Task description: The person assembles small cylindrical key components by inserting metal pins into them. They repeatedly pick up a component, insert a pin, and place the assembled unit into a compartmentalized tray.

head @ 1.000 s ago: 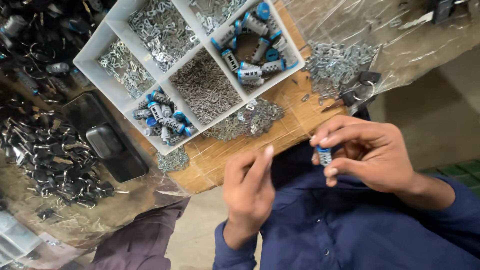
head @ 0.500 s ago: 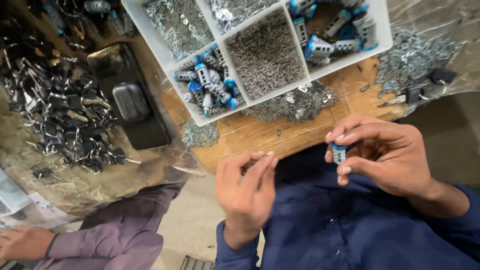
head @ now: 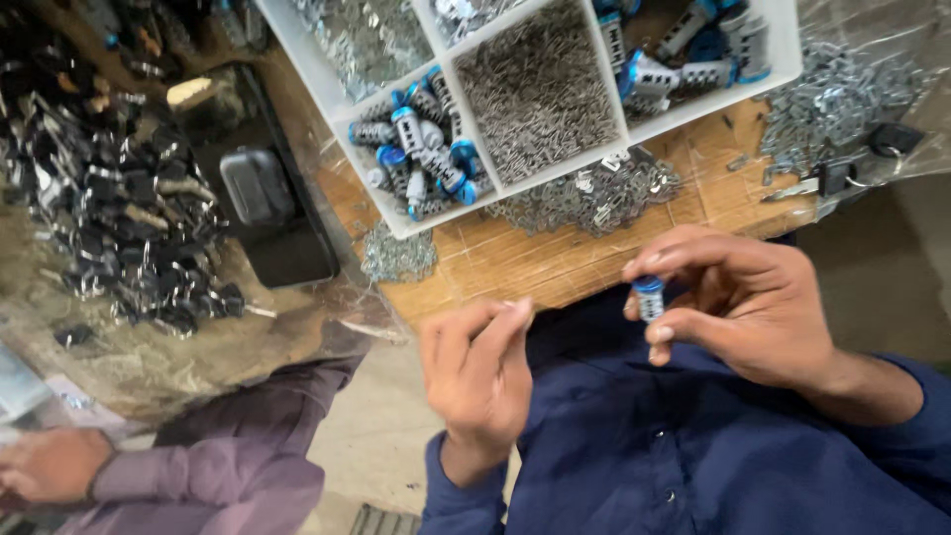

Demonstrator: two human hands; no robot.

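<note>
Fingers of the right hand [head: 738, 312] are pinched on a small blue-capped metal cylinder [head: 649, 297], held upright just below the near edge of the wooden table [head: 555, 263]; the left hand [head: 480, 372] has its thumb and fingertips [head: 515, 315] pressed together, though whether anything tiny sits between them cannot be told. Both hands hover over the dark blue shirt [head: 693, 446], short of the table. On the table lies a white divided tray [head: 604, 139], one compartment holding a heap of thin pins [head: 540, 89], the one to its left more blue-capped cylinders [head: 416, 149]. Left of the tray sits a black box [head: 258, 193], and beyond it a pile of dark keys [head: 109, 218] (spread over clear plastic). Loose silvery bits [head: 594, 198] lie against the tray's near wall. Another person's hand [head: 45, 466], in a purple sleeve, shows well left of the table.
</note>
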